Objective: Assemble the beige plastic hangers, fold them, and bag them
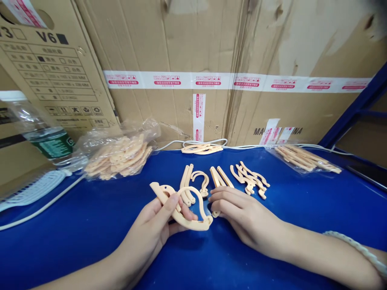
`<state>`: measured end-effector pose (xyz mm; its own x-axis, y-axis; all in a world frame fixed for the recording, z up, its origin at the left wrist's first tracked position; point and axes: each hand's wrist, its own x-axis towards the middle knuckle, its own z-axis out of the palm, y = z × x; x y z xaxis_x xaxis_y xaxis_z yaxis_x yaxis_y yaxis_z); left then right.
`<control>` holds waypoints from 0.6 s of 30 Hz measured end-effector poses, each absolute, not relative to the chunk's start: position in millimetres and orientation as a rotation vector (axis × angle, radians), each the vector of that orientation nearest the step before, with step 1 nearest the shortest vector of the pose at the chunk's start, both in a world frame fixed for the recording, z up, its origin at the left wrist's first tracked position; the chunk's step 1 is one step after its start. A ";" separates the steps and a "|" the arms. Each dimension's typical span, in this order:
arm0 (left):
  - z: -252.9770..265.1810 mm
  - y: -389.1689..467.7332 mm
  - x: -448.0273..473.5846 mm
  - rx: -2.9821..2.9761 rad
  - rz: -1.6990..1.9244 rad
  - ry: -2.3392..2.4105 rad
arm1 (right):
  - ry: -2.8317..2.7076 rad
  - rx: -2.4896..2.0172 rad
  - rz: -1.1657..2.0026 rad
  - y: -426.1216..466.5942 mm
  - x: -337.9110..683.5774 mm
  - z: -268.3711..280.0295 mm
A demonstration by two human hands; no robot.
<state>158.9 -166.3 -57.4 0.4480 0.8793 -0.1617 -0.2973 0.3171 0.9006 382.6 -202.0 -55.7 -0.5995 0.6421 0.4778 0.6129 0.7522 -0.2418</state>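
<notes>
My left hand is closed around a beige plastic folding-hanger piece, a curved arm with a hook-shaped part joined at its right end. My right hand is bent down over beige straight strips, its fingers curled together near the table; what lies under them is mostly hidden. A small rounded end of a beige part shows below its fingertips. Between the hands and the boxes lie curved arms, hooks and, to the right, several wavy beige pieces.
Clear bags of beige parts lie at left and right. More pieces rest by a white cable. A bottle and a white hairbrush are at left. Cardboard boxes wall the back of the blue table.
</notes>
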 end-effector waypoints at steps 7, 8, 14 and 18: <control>-55.3 -166.6 160.5 0.943 0.879 0.758 | -2.362 -0.986 0.131 -201.0 383.8 -58.2; -55.4 -166.4 160.6 0.932 0.882 0.758 | -2.359 -0.996 0.133 -201.0 384.0 -59.3; -58.0 -165.2 160.4 0.913 0.884 0.739 | -2.347 -1.051 0.143 -201.3 384.9 -60.7; -61.9 -165.0 158.9 0.911 0.886 0.693 | -2.348 -1.117 0.126 -199.7 386.9 -59.6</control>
